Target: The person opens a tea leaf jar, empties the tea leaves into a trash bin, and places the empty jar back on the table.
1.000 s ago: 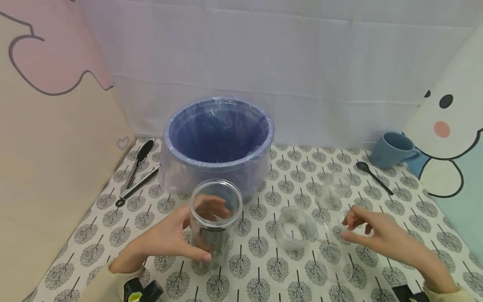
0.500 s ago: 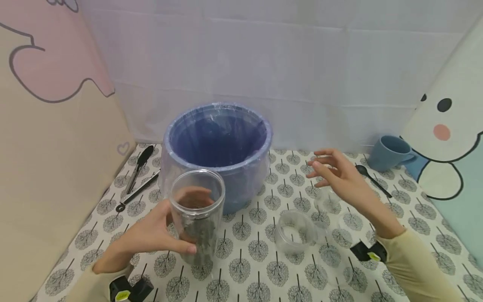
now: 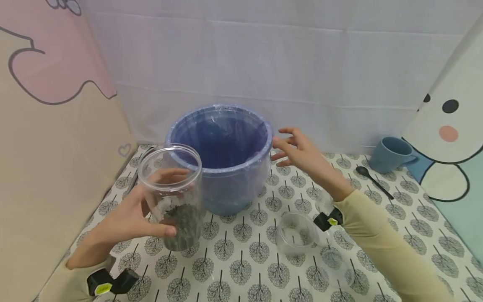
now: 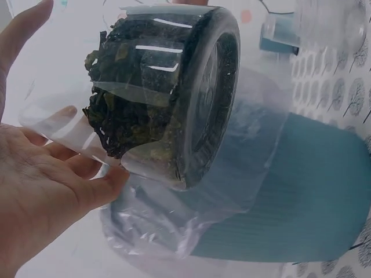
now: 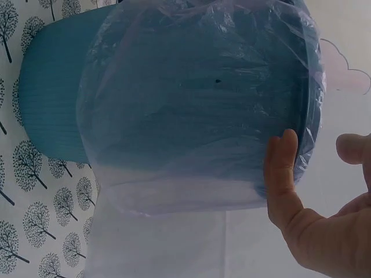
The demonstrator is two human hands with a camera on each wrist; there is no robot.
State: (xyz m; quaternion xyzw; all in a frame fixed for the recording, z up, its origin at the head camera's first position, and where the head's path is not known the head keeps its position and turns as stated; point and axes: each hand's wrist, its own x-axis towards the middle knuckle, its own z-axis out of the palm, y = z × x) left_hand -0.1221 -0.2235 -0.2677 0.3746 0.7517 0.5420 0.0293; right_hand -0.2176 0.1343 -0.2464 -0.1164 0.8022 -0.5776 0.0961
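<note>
My left hand (image 3: 128, 220) holds a tall clear jar (image 3: 191, 184) with no lid on its mouth, thumb on the near side and fingers round the back. Dark curled tea leaves (image 4: 133, 98) fill its lower part; in the left wrist view the jar's thick base faces the camera. To the right of the jar stands a blue bin (image 3: 234, 191), its rim covered by a thin clear bag (image 5: 174, 133). My right hand (image 3: 302, 157) reaches to the bin's right rim, fingers loosely extended and spread from the thumb, fingertips right at the bag-covered edge.
A clear handled cup (image 3: 292, 239) stands front right, near a clear round disc (image 3: 337, 268). Another clear vessel (image 3: 322, 201) is partly hidden by my right wrist. A black spoon (image 3: 373, 182) and blue mug (image 3: 392, 155) lie back right. Tongs (image 3: 132, 182) are mostly hidden behind the jar.
My left hand has carried the jar left and raised it. The right hand has moved from beside the clear cup, up and left, to the bin's rim.
</note>
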